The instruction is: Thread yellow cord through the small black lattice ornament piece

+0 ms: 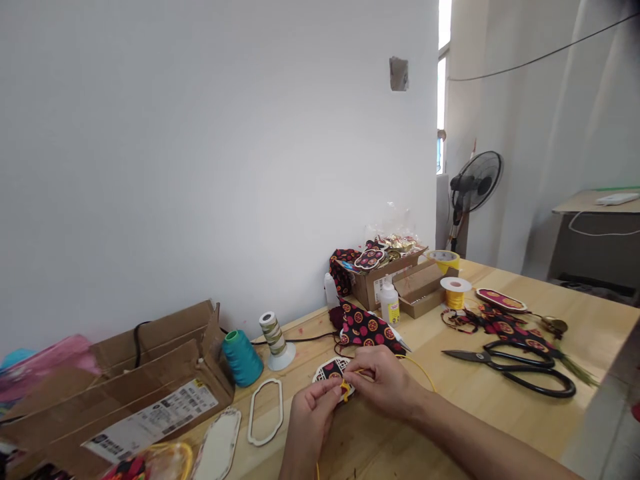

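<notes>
So both hands are on the yellow cord here, left hand and right hand each with fingers pinched together on it. It's right at the patterned ornament, low over the tabletop. Patterned fabric sits just behind, black scissors lie off to the right, and an empty white frame is on the left.

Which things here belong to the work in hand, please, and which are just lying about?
Work in hand: yellow cord, patterned piece, perhaps yellow spool and black scissors.

Seemingly just lying about: teal thread cone, standing fan, yellow tape roll.
</notes>
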Demonstrator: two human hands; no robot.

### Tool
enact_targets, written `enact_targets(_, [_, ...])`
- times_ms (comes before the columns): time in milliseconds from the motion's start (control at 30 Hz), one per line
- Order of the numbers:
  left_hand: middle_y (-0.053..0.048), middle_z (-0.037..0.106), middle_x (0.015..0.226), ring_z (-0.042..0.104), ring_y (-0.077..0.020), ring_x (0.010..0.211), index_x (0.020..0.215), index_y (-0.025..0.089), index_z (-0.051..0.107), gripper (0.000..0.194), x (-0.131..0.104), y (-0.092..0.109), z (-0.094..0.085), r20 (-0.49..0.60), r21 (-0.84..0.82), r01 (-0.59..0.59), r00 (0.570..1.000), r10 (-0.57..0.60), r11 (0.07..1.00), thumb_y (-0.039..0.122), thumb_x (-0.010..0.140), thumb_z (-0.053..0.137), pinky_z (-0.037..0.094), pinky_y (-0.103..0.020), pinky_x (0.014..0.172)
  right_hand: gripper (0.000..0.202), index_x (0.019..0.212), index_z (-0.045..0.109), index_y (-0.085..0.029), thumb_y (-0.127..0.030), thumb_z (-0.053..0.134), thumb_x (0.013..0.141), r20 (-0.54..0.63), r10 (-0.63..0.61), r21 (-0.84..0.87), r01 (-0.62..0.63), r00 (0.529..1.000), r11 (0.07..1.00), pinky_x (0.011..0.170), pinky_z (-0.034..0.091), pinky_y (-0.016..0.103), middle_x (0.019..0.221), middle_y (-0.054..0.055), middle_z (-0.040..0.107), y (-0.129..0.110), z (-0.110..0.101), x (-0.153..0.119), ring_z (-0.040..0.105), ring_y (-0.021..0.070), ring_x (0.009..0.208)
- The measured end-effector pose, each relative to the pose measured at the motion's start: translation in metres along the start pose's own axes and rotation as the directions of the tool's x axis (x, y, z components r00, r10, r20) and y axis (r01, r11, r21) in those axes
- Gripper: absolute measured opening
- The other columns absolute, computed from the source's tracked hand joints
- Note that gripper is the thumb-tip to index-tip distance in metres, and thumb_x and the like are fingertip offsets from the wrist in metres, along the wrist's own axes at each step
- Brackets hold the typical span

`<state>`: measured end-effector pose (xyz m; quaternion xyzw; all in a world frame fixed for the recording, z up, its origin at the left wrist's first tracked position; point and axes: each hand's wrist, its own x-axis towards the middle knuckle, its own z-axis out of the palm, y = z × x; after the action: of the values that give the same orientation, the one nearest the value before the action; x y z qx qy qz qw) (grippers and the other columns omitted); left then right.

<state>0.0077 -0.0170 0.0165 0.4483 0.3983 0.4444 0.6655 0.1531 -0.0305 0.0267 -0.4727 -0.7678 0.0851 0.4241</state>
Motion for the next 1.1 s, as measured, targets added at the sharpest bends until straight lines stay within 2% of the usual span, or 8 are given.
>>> enact_targets(133, [0.0,0.064,0.046,0.058,-0.0121,0.052,0.061,0.015,0.07,0.022,0.007,-0.007,-0.006,0.023,0.018,-0.009,1.0,0.009,1.0,0.029,0.045,0.074,0.042,-0.019,0.052,0.015,0.066,0.064,-0.017,-0.018,0.052,0.074,0.017,0.001,-0.027,0.0,1.0,1.0,0.048,0.03,0.018,0.054,-0.001,0.054,0.0,-0.002,-0.001,0.047,0.009,0.052])
enact_targets(200, [-0.002,0.068,0.052,0.06,-0.0139,0.057,0.061,0.015,0.07,0.023,0.012,-0.011,-0.01,0.033,0.032,0.001,0.999,-0.002,0.999,0.031,0.044,0.074,0.043,-0.02,0.054,0.015,0.066,0.065,-0.018,-0.018,0.052,0.074,0.02,-0.003,-0.043,0.004,1.0,0.999,0.048,0.031,0.018,0.056,0.0,0.056,0.0,-0.002,-0.001,0.048,0.0091,0.053])
enact_targets(433, [-0.003,0.07,0.056,0.061,-0.0154,0.056,0.061,0.016,0.07,0.023,0.013,-0.012,-0.011,0.048,0.057,-0.005,0.999,0.002,0.998,0.033,0.045,0.073,0.044,-0.022,0.053,0.018,0.069,0.064,-0.018,-0.022,0.048,0.077,0.03,-0.048,-0.081,0.051,0.998,0.995,0.05,0.032,0.018,0.057,0.001,0.058,0.001,-0.001,-0.002,0.05,0.0096,0.054])
enact_targets(667, [-0.001,0.068,0.05,0.058,-0.0142,0.054,0.059,0.016,0.07,0.019,0.009,-0.007,-0.008,0.039,0.128,-0.021,0.999,0.017,0.992,0.031,0.048,0.072,0.042,-0.02,0.052,0.021,0.062,0.06,-0.018,-0.017,0.045,0.077,0.019,-0.068,-0.223,0.071,0.997,0.972,0.047,0.029,0.02,0.056,0.0,0.055,0.0,-0.001,-0.002,0.048,0.0103,0.053])
enact_targets(867, [-0.001,0.069,0.055,0.059,-0.0133,0.057,0.063,0.016,0.07,0.023,0.009,-0.008,-0.01,0.026,0.089,-0.047,0.999,0.044,0.995,0.033,0.048,0.072,0.043,-0.021,0.057,0.02,0.067,0.061,-0.017,-0.019,0.044,0.079,-0.03,-0.094,-0.162,0.088,0.995,0.983,0.048,0.03,0.019,0.056,0.001,0.054,0.002,0.001,-0.003,0.048,0.0099,0.053])
enact_targets(1100, [0.0,0.069,0.055,0.058,-0.0113,0.051,0.06,0.015,0.068,0.017,-0.001,-0.001,-0.002,-0.005,0.077,-0.049,0.999,0.05,0.996,0.025,0.048,0.073,0.043,-0.019,0.053,0.022,0.071,0.061,-0.018,-0.02,0.042,0.08,-0.043,-0.158,-0.107,0.152,0.987,0.982,0.049,0.032,0.019,0.058,0.001,0.053,0.001,0.0,-0.004,0.048,0.0105,0.055])
